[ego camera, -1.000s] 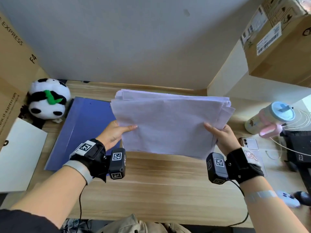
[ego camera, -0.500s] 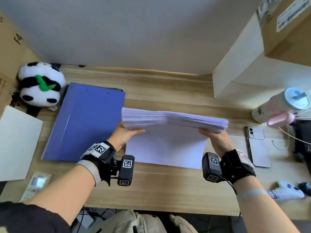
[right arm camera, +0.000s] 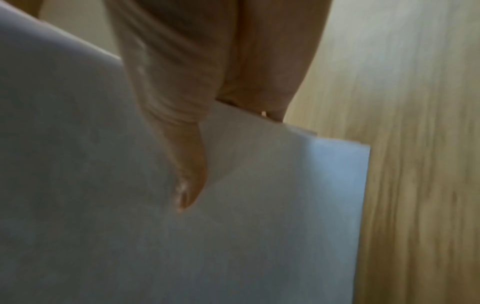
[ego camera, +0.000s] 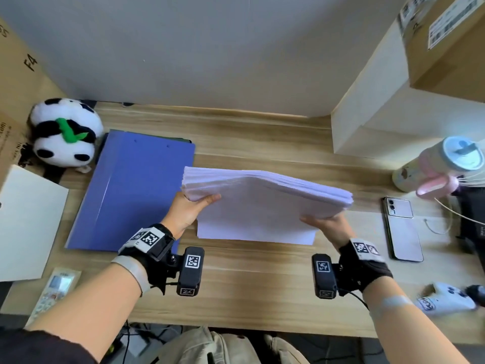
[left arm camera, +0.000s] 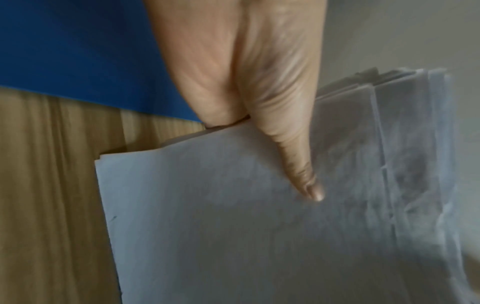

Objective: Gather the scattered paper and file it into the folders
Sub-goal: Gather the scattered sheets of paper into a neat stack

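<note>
Both hands grip the stack of white paper (ego camera: 265, 203) above the wooden desk (ego camera: 249, 285): left hand (ego camera: 187, 211) pinching its left edge, right hand (ego camera: 328, 227) its right edge, thumbs on top. A closed blue folder (ego camera: 131, 190) lies just left.

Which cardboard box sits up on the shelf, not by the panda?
The cardboard box at top right, bearing white shipping labels, sits on the white shelf. The other box stands left, beside the panda.

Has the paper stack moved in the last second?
Yes. The paper stack, held up facing the camera before, is now tipped flatter and lower, near edge at the desk.
</note>
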